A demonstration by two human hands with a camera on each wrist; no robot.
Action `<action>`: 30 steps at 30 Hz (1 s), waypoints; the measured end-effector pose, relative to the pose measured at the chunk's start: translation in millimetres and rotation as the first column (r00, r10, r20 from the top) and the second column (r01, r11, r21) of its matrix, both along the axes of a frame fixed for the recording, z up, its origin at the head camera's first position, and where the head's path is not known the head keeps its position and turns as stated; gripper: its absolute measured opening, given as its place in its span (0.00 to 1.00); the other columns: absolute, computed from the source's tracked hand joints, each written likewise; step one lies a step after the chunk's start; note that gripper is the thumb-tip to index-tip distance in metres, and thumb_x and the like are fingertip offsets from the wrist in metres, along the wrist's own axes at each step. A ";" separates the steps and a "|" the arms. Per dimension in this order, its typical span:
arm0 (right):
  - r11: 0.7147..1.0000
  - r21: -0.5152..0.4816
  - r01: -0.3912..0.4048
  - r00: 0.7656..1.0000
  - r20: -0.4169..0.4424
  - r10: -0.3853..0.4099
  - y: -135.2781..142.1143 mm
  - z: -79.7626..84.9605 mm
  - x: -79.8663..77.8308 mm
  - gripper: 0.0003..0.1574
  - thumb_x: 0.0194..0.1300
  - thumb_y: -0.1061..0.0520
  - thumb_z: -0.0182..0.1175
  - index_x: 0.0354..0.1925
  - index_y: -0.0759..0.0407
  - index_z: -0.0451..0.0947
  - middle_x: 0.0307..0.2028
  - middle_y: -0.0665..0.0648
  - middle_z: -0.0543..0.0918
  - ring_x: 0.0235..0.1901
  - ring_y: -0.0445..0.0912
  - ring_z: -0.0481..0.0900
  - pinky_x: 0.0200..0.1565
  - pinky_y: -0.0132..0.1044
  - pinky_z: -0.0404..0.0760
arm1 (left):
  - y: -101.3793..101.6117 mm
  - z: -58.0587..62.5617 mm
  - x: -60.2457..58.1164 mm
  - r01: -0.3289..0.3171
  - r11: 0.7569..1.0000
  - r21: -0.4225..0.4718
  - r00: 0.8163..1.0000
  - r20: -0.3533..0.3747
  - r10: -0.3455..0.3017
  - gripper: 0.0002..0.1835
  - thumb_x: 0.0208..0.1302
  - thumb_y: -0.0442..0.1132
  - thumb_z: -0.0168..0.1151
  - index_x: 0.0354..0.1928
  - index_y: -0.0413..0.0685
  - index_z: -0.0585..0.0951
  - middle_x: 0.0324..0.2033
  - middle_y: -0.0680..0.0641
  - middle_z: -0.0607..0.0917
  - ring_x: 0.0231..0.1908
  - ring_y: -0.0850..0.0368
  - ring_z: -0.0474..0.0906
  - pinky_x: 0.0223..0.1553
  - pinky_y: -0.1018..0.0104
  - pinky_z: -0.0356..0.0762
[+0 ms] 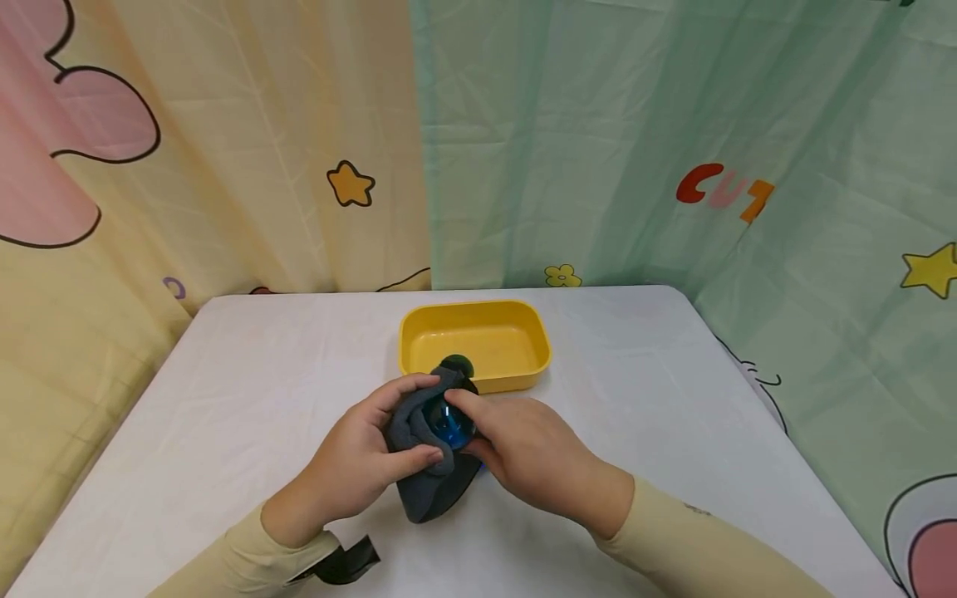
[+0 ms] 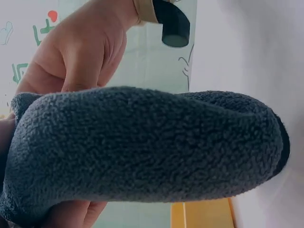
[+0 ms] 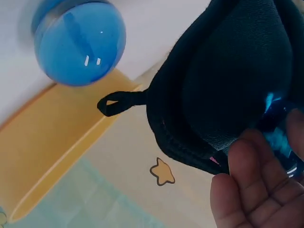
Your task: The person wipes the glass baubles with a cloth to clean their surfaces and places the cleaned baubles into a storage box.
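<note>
– Just on the yellow tub's (image 1: 486, 349) near side: status?
– Left hand (image 1: 357, 455) grips grey cloth (image 2: 142, 147), right hand (image 1: 532, 448) pinches blue ball (image 1: 453, 428) against it. Looks like wiping; next probably needs turning the ball.

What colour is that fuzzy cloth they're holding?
Dark bluish grey; the fuzzy cloth shows best in the left wrist view.

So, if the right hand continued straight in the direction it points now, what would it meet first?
Most likely the cloth, just past the ball in the right hand. The left hand seems to come after it, though depth is hard to judge.
</note>
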State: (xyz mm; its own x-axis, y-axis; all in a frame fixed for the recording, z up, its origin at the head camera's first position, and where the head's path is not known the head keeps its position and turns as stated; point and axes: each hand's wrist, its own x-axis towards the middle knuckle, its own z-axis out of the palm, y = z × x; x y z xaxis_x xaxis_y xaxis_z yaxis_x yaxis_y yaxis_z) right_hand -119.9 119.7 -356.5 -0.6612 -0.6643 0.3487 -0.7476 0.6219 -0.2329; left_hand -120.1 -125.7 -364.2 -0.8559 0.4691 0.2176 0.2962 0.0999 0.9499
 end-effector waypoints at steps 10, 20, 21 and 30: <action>0.972 -0.204 0.116 0.848 0.530 0.009 -1.4 -8.3 -6.8 0.25 0.83 0.44 0.53 0.62 0.61 0.74 0.30 0.47 0.86 0.28 0.35 0.77 0.34 0.30 0.80 | 2.9 -2.7 3.4 -0.017 0.997 -0.078 1.000 0.007 0.018 0.35 0.66 0.36 0.75 0.73 0.50 0.71 0.66 0.36 0.79 0.56 0.51 0.85 0.54 0.68 0.86; 1.000 -0.016 0.009 0.996 0.088 -0.008 -2.5 -5.1 -4.1 0.45 0.74 0.48 0.67 0.79 0.56 0.59 0.56 0.54 0.87 0.50 0.43 0.86 0.57 0.40 0.87 | -1.7 -1.8 -3.6 -0.044 0.998 -0.052 0.999 -0.028 0.043 0.36 0.65 0.33 0.75 0.72 0.49 0.71 0.62 0.36 0.81 0.53 0.53 0.85 0.51 0.69 0.87; 1.000 -0.001 -0.002 1.000 0.019 0.002 -2.5 -5.1 -4.2 0.44 0.73 0.49 0.69 0.78 0.56 0.61 0.53 0.53 0.89 0.47 0.43 0.87 0.55 0.39 0.87 | -2.0 -1.3 -3.8 -0.036 0.998 -0.043 0.999 -0.020 0.036 0.35 0.65 0.33 0.74 0.72 0.48 0.71 0.62 0.35 0.81 0.52 0.54 0.86 0.51 0.68 0.87; 0.995 -0.097 0.016 0.971 0.239 0.008 -1.8 -5.9 -3.3 0.38 0.75 0.47 0.65 0.71 0.63 0.64 0.36 0.49 0.88 0.30 0.37 0.81 0.38 0.30 0.85 | -0.9 -2.7 -1.3 0.007 0.999 -0.032 1.000 -0.001 -0.007 0.34 0.67 0.33 0.73 0.73 0.48 0.71 0.68 0.35 0.78 0.56 0.54 0.85 0.55 0.69 0.85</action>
State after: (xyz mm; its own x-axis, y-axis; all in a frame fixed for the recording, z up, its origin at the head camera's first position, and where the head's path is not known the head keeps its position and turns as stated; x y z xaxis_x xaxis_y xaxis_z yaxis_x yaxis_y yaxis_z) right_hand -123.2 117.9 -362.4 -0.7358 -0.6319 0.2435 -0.6605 0.5904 -0.4638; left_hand -121.4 -126.7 -366.9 -0.8525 0.4814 0.2037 0.2983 0.1281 0.9458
